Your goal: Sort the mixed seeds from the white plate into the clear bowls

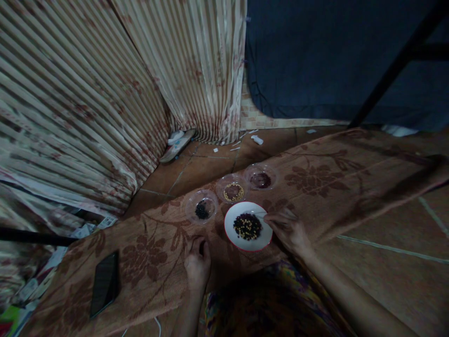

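A white plate [229, 232] with a red rim holds a heap of mixed dark and yellow beans [247, 226]. At its right edge my right hand [288, 229] is closed in a pinch, and a thin, pale, tweezer-like tool [258, 215] seems to reach from the fingertips towards the beans. My left hand [197, 262] rests on the cloth left of the plate, loosely curled, with nothing visible in it. Behind the plate stand three clear bowls: one with black beans [201, 210], one with yellow beans [233, 192], one with dark reddish beans [260, 179].
A patterned brown cloth [154, 290] covers the long, narrow surface. A black phone [105, 284] lies on its left part. Beyond are a striped curtain [196, 70], a shoe [177, 146] and paper scraps [257, 139] on the tiled floor. A dark blue cloth [333, 61] hangs at the back right.
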`<action>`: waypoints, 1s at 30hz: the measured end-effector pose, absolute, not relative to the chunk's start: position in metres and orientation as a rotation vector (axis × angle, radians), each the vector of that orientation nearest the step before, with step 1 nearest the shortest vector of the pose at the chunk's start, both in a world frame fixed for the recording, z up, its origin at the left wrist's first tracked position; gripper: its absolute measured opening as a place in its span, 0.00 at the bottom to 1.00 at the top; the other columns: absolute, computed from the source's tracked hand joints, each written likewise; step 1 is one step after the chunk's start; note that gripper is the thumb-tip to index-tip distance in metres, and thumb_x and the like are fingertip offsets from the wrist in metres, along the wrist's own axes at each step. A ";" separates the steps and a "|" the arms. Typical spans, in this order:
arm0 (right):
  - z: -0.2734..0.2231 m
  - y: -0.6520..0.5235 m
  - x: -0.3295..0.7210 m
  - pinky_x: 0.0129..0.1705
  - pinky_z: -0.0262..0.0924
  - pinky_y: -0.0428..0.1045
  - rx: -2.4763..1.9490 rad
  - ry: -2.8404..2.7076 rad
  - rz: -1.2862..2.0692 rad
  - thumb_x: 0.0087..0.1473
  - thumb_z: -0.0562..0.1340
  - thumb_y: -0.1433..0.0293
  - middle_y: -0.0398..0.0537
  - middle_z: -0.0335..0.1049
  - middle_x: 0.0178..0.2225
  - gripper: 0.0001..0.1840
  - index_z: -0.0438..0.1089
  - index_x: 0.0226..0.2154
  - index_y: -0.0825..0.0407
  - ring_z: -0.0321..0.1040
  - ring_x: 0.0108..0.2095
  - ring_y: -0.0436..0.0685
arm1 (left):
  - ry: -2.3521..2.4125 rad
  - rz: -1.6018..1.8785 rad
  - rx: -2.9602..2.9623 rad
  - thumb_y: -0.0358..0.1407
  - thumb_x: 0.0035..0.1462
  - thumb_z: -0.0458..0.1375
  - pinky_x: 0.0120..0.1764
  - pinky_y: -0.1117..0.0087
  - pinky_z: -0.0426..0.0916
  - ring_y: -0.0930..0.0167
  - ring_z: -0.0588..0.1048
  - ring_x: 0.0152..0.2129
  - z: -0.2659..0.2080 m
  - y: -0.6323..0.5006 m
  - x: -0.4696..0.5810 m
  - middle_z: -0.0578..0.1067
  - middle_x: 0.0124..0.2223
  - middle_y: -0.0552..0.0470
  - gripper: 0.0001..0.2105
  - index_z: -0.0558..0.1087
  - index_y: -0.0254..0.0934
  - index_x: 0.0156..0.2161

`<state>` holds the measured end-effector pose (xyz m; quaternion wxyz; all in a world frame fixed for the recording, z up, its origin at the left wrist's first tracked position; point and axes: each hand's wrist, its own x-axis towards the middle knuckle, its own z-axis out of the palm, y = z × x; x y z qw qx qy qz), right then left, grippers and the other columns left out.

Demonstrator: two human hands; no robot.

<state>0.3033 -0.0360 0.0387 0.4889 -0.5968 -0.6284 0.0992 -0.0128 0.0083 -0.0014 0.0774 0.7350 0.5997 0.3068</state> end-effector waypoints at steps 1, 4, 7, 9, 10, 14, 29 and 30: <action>0.038 -0.037 0.304 0.40 0.69 0.55 -1.433 -1.533 0.239 0.62 0.61 0.64 0.47 0.80 0.35 0.10 0.79 0.35 0.45 0.74 0.37 0.59 | 1.794 0.919 2.203 0.37 0.61 0.53 0.47 0.62 0.72 0.64 0.76 0.43 -0.002 0.008 -0.013 0.77 0.43 0.45 0.10 0.75 0.38 0.41; 0.037 -0.039 0.304 0.40 0.69 0.54 -1.396 -1.530 0.241 0.61 0.62 0.67 0.47 0.80 0.36 0.08 0.78 0.36 0.45 0.75 0.37 0.58 | 1.789 0.923 2.205 0.37 0.61 0.53 0.47 0.63 0.72 0.64 0.76 0.43 -0.002 0.008 -0.013 0.77 0.43 0.46 0.10 0.75 0.39 0.41; 0.036 -0.040 0.305 0.40 0.70 0.54 -1.389 -1.525 0.246 0.60 0.62 0.68 0.46 0.79 0.35 0.07 0.78 0.37 0.45 0.75 0.37 0.58 | 1.790 0.931 2.192 0.37 0.61 0.52 0.48 0.63 0.71 0.64 0.75 0.44 -0.002 0.008 -0.012 0.77 0.44 0.46 0.10 0.75 0.39 0.41; 0.035 -0.040 0.306 0.40 0.70 0.54 -1.389 -1.525 0.241 0.60 0.63 0.68 0.46 0.79 0.35 0.06 0.77 0.37 0.45 0.75 0.37 0.58 | 1.786 0.935 2.181 0.37 0.61 0.52 0.48 0.63 0.71 0.64 0.75 0.44 -0.001 0.008 -0.011 0.77 0.44 0.46 0.10 0.74 0.39 0.42; 0.034 -0.040 0.306 0.40 0.70 0.54 -1.392 -1.526 0.238 0.60 0.63 0.68 0.46 0.79 0.35 0.06 0.77 0.37 0.45 0.75 0.37 0.58 | 1.782 0.935 2.178 0.37 0.61 0.52 0.48 0.63 0.71 0.64 0.75 0.44 -0.001 0.008 -0.011 0.77 0.45 0.46 0.10 0.74 0.39 0.42; 0.031 -0.040 0.308 0.40 0.70 0.54 -1.400 -1.547 0.241 0.60 0.63 0.68 0.46 0.79 0.36 0.06 0.77 0.35 0.45 0.75 0.37 0.58 | 1.776 0.922 2.159 0.36 0.61 0.52 0.48 0.63 0.71 0.65 0.76 0.43 -0.002 0.008 -0.011 0.77 0.44 0.46 0.09 0.74 0.39 0.42; 0.026 -0.040 0.306 0.41 0.69 0.53 -1.377 -1.520 0.251 0.59 0.63 0.68 0.46 0.79 0.35 0.06 0.78 0.35 0.45 0.76 0.37 0.57 | 1.814 0.913 2.130 0.37 0.61 0.53 0.47 0.62 0.72 0.64 0.75 0.43 0.001 0.007 -0.008 0.76 0.43 0.46 0.09 0.74 0.39 0.41; 0.026 -0.040 0.306 0.41 0.69 0.53 -1.375 -1.511 0.255 0.59 0.63 0.68 0.46 0.79 0.35 0.06 0.78 0.35 0.45 0.76 0.37 0.58 | 1.814 0.910 2.127 0.37 0.61 0.53 0.47 0.62 0.72 0.64 0.75 0.43 0.001 0.007 -0.008 0.76 0.43 0.46 0.09 0.74 0.39 0.41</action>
